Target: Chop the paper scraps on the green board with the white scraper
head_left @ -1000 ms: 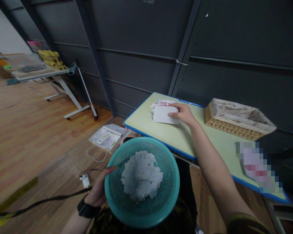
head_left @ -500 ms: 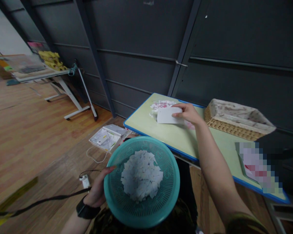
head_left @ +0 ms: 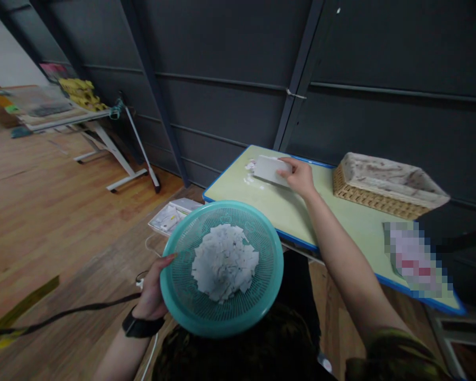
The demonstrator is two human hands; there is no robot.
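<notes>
My left hand (head_left: 154,290) grips the left rim of a round teal plastic basket (head_left: 267,275), thumb over the edge. Inside the basket lies a heap of torn white paper scraps (head_left: 225,263). Over the far part of a pale yellow-green table (head_left: 289,206) with a blue edge, my right hand (head_left: 297,174) pinches a white card (head_left: 270,169) between thumb and fingers. Small paper scraps (head_left: 250,165) lie on the tabletop beside the card, which hides part of them. Whether the card touches the table, I cannot tell.
A wicker basket with a cloth lining (head_left: 388,185) stands at the table's right back. Nearer is a blurred-out item (head_left: 414,259). An open white box (head_left: 168,217) sits on the floor beyond the teal basket. A dark panelled wall (head_left: 230,100) rises behind the table.
My right hand has moved the card slightly up and left over the scraps, covering more of them. The teal basket has shifted up and a little left in view.
</notes>
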